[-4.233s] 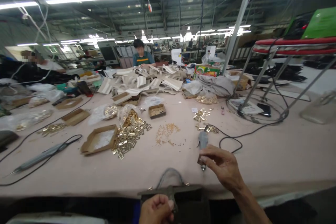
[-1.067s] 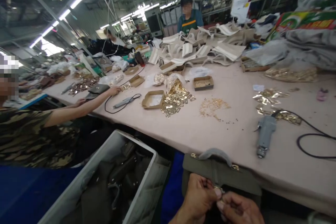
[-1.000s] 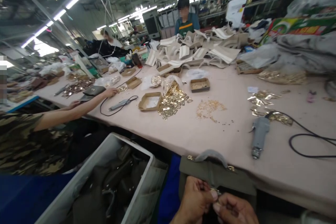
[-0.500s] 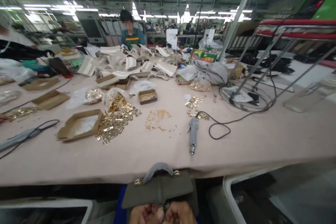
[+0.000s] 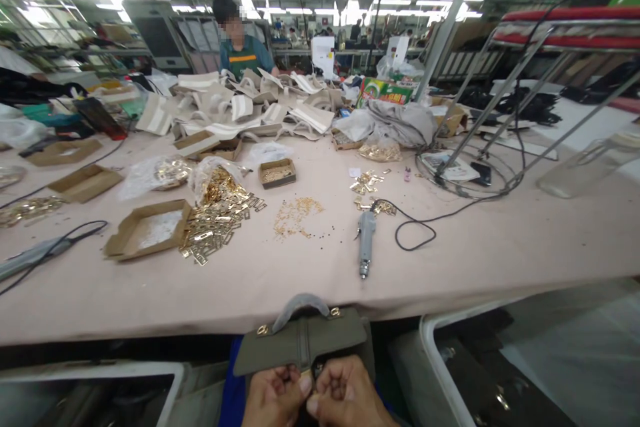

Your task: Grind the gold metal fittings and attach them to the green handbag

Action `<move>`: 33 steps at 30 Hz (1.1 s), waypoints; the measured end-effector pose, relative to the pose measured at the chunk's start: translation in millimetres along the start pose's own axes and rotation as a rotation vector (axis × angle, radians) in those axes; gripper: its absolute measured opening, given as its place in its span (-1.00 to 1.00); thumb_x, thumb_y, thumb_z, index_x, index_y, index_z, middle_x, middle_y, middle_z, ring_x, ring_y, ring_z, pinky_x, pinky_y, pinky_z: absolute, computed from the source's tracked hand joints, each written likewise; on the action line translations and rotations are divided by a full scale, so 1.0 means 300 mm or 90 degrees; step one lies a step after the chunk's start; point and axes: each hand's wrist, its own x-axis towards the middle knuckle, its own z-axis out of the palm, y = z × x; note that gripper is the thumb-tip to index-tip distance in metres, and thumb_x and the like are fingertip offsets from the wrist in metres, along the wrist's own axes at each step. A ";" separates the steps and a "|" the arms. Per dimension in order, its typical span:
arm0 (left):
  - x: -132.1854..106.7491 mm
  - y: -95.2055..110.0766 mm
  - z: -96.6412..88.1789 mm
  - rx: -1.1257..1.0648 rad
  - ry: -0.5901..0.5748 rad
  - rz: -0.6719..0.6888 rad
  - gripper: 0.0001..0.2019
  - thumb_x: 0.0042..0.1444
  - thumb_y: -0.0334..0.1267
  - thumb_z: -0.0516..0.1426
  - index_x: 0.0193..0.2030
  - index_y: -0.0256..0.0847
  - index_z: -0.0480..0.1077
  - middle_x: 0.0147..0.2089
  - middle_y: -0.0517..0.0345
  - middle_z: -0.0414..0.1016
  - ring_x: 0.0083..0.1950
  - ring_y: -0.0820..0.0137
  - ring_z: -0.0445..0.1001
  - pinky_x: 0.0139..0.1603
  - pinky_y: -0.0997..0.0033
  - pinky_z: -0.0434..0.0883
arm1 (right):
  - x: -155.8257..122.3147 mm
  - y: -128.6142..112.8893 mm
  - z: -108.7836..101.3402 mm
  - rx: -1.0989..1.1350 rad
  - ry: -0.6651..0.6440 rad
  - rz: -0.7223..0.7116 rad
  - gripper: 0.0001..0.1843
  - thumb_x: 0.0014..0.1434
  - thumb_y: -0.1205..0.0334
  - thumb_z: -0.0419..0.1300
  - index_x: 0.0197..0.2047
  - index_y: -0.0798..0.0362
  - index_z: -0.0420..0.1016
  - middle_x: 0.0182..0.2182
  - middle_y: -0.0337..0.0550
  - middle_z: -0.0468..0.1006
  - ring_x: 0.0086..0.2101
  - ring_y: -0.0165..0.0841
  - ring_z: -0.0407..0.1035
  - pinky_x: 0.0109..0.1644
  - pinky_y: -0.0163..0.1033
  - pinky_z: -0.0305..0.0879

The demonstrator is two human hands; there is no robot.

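Both grips are closed tight. The left hand (image 5: 274,395) and right hand (image 5: 345,395) meet thumb to thumb and pinch a small fitting (image 5: 306,372) at the lower edge of the flap of the bag (image 5: 300,341). The fitting is mostly hidden by the fingers, so its shape cannot be made out. The olive bag stands upright at the near edge of the surface (image 5: 500,247), below its top, with its grey handle (image 5: 300,303) arching just above that edge.

Judging by the pinch, the work in hand is fine fingerwork on the flap's hardware. It calls for the bag to stay steady and the fitting to stay square to the flap.

Just beyond the bag and a little to its right lies a screwdriver (image 5: 366,247), tip toward the bag, with its cord (image 5: 415,233) looping away. Straight beyond the bag is a scatter of screws (image 5: 295,213). Beyond it to the left is a heap of gold clasps (image 5: 220,213) beside a tray (image 5: 147,230). A bin (image 5: 440,347) stands close on the bag's right and another bin (image 5: 100,370) on its left. Far across the surface from the bag, another person (image 5: 240,47) works behind a pile of pale panels (image 5: 240,107). Nothing lies between the bag and the screwdriver.
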 end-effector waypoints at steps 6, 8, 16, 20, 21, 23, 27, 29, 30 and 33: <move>-0.033 0.029 0.027 -0.020 0.001 0.007 -0.55 -0.21 -0.01 0.48 -0.34 -0.29 0.48 -0.44 0.18 0.40 -0.50 0.50 0.25 -0.60 0.56 0.09 | -0.014 -0.015 0.015 0.170 -0.041 0.006 -0.54 -0.21 -0.01 0.52 -0.51 0.14 0.43 -0.67 -0.22 0.48 -0.76 -0.57 0.11 -0.70 -0.45 -0.04; -0.037 0.033 0.031 -0.024 0.015 0.002 -0.55 -0.21 -0.05 0.49 -0.33 -0.29 0.45 -0.45 0.21 0.39 -0.52 0.53 0.21 -0.61 0.57 0.09 | -0.012 -0.007 0.016 0.192 -0.034 -0.005 -0.56 -0.21 0.04 0.53 -0.51 0.16 0.45 -0.68 -0.22 0.47 -0.77 -0.58 0.09 -0.71 -0.46 -0.06; -0.030 0.065 0.041 -0.054 -0.009 0.018 -0.58 -0.18 -0.10 0.49 -0.32 -0.30 0.45 -0.46 0.23 0.36 -0.52 0.57 0.17 -0.62 0.60 0.03 | 0.000 0.008 0.001 0.347 -0.058 -0.041 -0.45 -0.14 0.15 0.56 -0.57 0.04 0.18 -0.75 -0.46 0.22 -0.77 -0.63 -0.07 -0.67 -0.42 -0.09; -0.027 0.085 0.040 -0.081 -0.021 0.015 -0.60 -0.21 -0.11 0.49 -0.43 -0.33 0.45 -0.51 0.22 0.35 -0.57 0.60 0.15 -0.63 0.60 -0.01 | -0.026 -0.027 -0.023 0.141 -0.047 -0.072 -0.65 0.03 0.12 0.51 -0.24 0.13 0.52 -0.45 -0.16 0.56 -0.49 -0.43 0.42 -0.42 -0.36 0.29; -0.025 0.085 0.040 -0.087 -0.013 0.020 -0.60 -0.23 -0.14 0.49 -0.43 -0.34 0.46 -0.51 0.21 0.36 -0.57 0.60 0.16 -0.64 0.61 -0.02 | -0.031 -0.035 -0.025 0.106 -0.051 -0.073 -0.64 0.08 0.09 0.48 -0.18 0.14 0.54 -0.41 -0.12 0.58 -0.44 -0.38 0.46 -0.37 -0.33 0.34; -0.023 0.082 0.038 -0.092 0.005 0.024 -0.61 -0.27 -0.18 0.51 -0.42 -0.36 0.47 -0.49 0.19 0.40 -0.59 0.61 0.17 -0.66 0.61 -0.03 | -0.038 -0.044 -0.020 0.070 -0.048 -0.082 -0.66 0.15 0.06 0.43 -0.16 0.14 0.56 -0.41 -0.09 0.59 -0.41 -0.35 0.48 -0.31 -0.28 0.37; -0.028 0.074 0.035 -0.115 0.036 -0.004 -0.58 -0.31 -0.18 0.52 -0.48 -0.32 0.40 -0.54 0.25 0.36 -0.65 0.64 0.11 -0.71 0.61 -0.04 | -0.037 -0.027 0.008 0.082 -0.002 -0.105 -0.69 0.13 0.06 0.44 -0.24 0.13 0.56 -0.45 -0.14 0.56 -0.46 -0.38 0.43 -0.33 -0.28 0.36; -0.034 0.074 0.031 -0.145 0.045 -0.013 -0.57 -0.28 -0.17 0.51 -0.49 -0.28 0.36 -0.59 0.33 0.29 -0.66 0.65 0.07 -0.70 0.61 -0.02 | -0.029 -0.010 0.019 0.110 0.017 -0.100 -0.68 0.08 0.06 0.47 -0.25 0.12 0.56 -0.47 -0.18 0.53 -0.49 -0.40 0.41 -0.37 -0.30 0.33; -0.037 0.075 0.030 -0.154 0.041 -0.012 -0.58 -0.25 -0.16 0.50 -0.48 -0.28 0.37 -0.60 0.35 0.26 -0.67 0.66 0.05 -0.70 0.61 -0.01 | -0.024 -0.002 0.023 0.121 0.023 -0.097 -0.67 0.06 0.07 0.48 -0.26 0.12 0.56 -0.49 -0.20 0.51 -0.50 -0.40 0.39 -0.38 -0.30 0.32; -0.044 0.078 0.027 -0.137 0.030 -0.011 -0.62 -0.16 -0.13 0.48 -0.41 -0.34 0.45 -0.62 0.33 0.28 -0.67 0.66 0.06 -0.70 0.61 -0.01 | -0.013 0.007 0.029 0.127 0.028 -0.094 -0.65 0.04 0.06 0.49 -0.26 0.13 0.56 -0.52 -0.23 0.47 -0.52 -0.42 0.35 -0.41 -0.31 0.27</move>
